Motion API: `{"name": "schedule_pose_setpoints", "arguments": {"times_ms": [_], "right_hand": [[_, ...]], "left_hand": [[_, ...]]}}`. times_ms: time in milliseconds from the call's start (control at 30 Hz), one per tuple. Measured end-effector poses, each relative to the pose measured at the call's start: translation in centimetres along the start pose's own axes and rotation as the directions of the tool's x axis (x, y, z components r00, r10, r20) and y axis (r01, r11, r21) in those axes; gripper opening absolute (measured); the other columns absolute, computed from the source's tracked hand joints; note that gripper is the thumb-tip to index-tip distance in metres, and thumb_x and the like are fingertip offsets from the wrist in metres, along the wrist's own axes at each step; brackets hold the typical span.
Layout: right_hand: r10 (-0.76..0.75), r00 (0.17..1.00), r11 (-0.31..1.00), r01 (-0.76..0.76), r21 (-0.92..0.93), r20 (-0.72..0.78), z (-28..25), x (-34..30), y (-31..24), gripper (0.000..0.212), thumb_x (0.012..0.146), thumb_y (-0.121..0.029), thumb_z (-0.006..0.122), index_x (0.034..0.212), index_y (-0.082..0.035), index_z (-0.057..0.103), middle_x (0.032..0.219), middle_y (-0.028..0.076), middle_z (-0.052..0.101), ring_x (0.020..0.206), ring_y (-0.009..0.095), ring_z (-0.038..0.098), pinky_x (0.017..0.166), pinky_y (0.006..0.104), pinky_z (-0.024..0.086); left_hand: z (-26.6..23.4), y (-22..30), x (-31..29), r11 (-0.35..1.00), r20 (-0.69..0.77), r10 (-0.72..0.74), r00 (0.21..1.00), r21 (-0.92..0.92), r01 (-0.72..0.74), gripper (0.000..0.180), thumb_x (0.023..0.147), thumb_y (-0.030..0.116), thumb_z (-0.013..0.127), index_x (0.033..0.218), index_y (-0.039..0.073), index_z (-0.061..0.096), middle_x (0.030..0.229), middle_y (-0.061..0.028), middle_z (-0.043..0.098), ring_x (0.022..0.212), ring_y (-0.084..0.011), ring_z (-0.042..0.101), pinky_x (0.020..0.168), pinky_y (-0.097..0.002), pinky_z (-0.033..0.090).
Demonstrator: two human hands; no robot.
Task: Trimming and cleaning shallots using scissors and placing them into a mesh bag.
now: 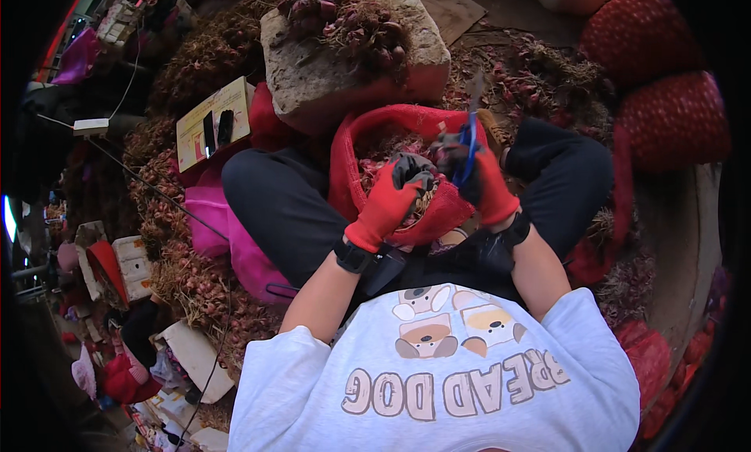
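My left hand [393, 195], in a red glove with dark grey fingers, is held over an open red mesh sack [341, 170] between my folded legs. Its fingers are curled closed, and what they hold is hidden. Just to its right, my right hand [489, 187], gloved the same way, grips blue-handled scissors [468, 148]. The blades point up and away and look blurred. Reddish-purple shallots [385, 148] with dry bits lie inside the sack, beneath both hands.
Beyond the sack stands a worn foam block [301, 80] topped with shallots. Two phones lie on a yellowish box [190, 135] at left, beside heaps of shallots [184, 276]. Full red mesh sacks [665, 119] are stacked far right. A thin cable [168, 195] crosses the left side.
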State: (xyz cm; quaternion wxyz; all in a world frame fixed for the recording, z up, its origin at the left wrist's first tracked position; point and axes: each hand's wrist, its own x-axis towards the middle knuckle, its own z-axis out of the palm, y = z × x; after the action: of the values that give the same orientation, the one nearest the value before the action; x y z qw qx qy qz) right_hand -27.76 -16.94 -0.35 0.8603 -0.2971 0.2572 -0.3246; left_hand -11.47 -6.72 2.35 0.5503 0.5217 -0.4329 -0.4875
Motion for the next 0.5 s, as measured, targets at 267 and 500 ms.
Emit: {"name": "schedule_pose_setpoints", "arguments": {"times_ms": [267, 500], "right_hand": [[0.07, 0.997, 0.997, -0.07, 0.015, 0.029, 1.8, -0.2, -1.2, 0.036, 0.089, -0.027, 0.057, 0.111, 0.0, 0.052, 0.088, 0.005, 0.058, 0.073, 0.011, 0.056, 0.066, 0.026, 0.048], [0.085, 0.98, 0.988, -0.06, -0.139, 0.181, 2.7, -0.9, -0.1, 0.042, 0.088, -0.03, 0.057, 0.115, 0.001, 0.053, 0.096, 0.008, 0.062, 0.084, 0.016, 0.063, 0.071, 0.0255, 0.052]], "left_hand": [[0.3, 0.2, 0.6, 0.988, -0.088, -0.074, 0.993, 0.128, 0.085, 0.058, 0.075, 0.006, 0.069, 0.127, 0.005, 0.043, 0.121, -0.0079, 0.042, 0.095, -0.0156, 0.053, 0.08, -0.029, 0.047], [-0.9, 0.6, 0.1, 0.759, -0.082, 0.289, 0.954, 0.627, -0.176, 0.034, 0.072, 0.012, 0.069, 0.104, 0.006, 0.058, 0.098, -0.0145, 0.057, 0.098, -0.0263, 0.056, 0.078, -0.0332, 0.045]]}}
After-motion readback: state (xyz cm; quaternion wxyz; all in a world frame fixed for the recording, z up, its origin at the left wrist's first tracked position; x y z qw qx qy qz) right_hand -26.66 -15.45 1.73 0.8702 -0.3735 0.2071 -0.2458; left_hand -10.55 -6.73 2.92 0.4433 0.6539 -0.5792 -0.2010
